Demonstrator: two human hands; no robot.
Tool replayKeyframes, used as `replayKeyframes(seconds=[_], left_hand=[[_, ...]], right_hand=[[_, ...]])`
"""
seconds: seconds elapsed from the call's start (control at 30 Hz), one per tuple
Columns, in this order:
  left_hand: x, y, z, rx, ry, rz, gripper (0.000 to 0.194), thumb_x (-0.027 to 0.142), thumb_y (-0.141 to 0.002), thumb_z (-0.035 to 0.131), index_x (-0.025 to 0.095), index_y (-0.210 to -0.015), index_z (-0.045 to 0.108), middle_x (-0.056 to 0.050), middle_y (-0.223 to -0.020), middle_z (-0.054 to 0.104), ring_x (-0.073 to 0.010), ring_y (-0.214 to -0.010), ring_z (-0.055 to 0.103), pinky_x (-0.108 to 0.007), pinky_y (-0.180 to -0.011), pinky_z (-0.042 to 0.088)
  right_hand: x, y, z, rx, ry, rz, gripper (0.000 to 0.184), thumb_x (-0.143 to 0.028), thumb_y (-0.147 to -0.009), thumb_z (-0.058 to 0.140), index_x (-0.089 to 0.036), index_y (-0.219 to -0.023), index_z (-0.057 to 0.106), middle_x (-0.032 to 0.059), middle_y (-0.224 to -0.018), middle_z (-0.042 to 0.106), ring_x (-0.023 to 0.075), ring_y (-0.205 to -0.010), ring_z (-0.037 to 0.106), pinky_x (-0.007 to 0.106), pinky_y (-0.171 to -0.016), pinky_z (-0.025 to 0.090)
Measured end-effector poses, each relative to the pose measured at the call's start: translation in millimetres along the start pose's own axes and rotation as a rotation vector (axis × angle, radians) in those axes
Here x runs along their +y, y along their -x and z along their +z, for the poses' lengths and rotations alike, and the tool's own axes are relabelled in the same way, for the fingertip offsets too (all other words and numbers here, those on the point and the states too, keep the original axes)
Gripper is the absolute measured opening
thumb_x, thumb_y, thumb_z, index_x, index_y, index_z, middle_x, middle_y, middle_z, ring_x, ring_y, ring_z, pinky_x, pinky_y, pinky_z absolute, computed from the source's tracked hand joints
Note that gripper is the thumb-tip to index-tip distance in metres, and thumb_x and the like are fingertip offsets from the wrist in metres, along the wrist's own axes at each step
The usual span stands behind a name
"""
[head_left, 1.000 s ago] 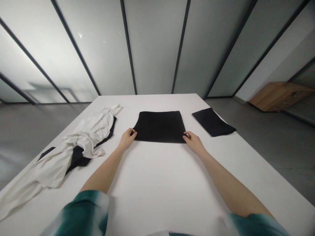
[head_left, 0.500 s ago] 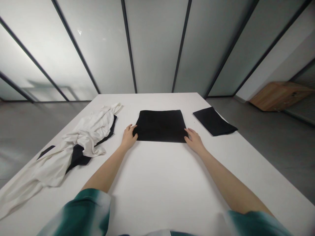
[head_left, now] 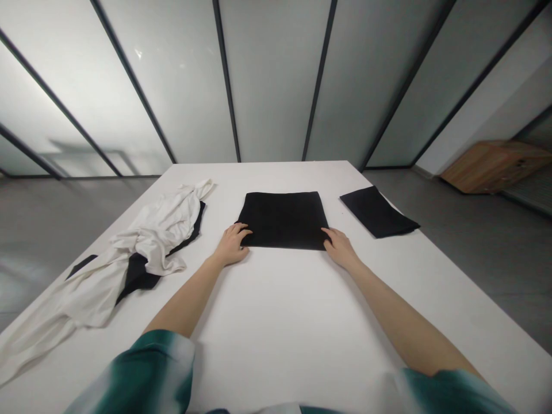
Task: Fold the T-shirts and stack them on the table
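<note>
Folded black cloth lay flat on the white table, centered but toward its far end. Left hand was on the cloth's near left corner, right hand on the near right, fingers kinda bent; couldn't tell if either pinched it. Rumpled white garment sprawled along the table's left side, another black piece by its right edge.

The smooth white surface is offering a broad lane between the bare forearms, up to the flat black folded cloth. The left grip and right grip are blocking its near corners. A narrow gap is parting it from a second black folded cloth at right, a wider strip from a crumpled white fabric heap at left. Frosted glass panels are standing beyond.
</note>
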State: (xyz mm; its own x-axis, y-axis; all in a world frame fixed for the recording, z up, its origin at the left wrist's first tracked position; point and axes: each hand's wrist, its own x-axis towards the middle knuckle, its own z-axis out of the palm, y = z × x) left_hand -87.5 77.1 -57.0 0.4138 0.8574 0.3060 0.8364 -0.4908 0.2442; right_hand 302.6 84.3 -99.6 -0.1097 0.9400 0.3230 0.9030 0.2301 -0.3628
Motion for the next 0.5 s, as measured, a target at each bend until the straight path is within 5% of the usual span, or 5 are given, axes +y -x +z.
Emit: replayKeyframes(seconds=[0.23,0.5], left_hand=[[10.2,-7.9,-3.1,0.071,-0.198,-0.204,0.027,0.015,-0.081,0.049,0.021,-0.097,0.07,-0.014,-0.108,0.063,-0.031,-0.109,0.055,-0.047,-0.093,0.044],[8.3,-26.4,-16.2,-0.077,-0.331,-0.49,0.039,0.017,-0.088,0.038,0.017,-0.114,0.067,-0.016,-0.107,0.071,-0.033,-0.103,0.065,-0.049,-0.089,0.045]], right_hand=[[-27.2,1.1,-31.4,-0.15,0.004,0.099,0.031,-0.022,-0.087,0.049,-0.015,-0.107,0.072,0.0112,-0.102,0.068,0.0226,-0.091,0.064,0.034,-0.086,0.048],[-97.8,14.8,-58.7,-0.479,0.104,-0.101,0.029,-0.033,-0.092,0.051,-0.018,-0.089,0.076,0.0094,-0.09,0.07,0.0213,-0.083,0.065,0.028,-0.073,0.045]])
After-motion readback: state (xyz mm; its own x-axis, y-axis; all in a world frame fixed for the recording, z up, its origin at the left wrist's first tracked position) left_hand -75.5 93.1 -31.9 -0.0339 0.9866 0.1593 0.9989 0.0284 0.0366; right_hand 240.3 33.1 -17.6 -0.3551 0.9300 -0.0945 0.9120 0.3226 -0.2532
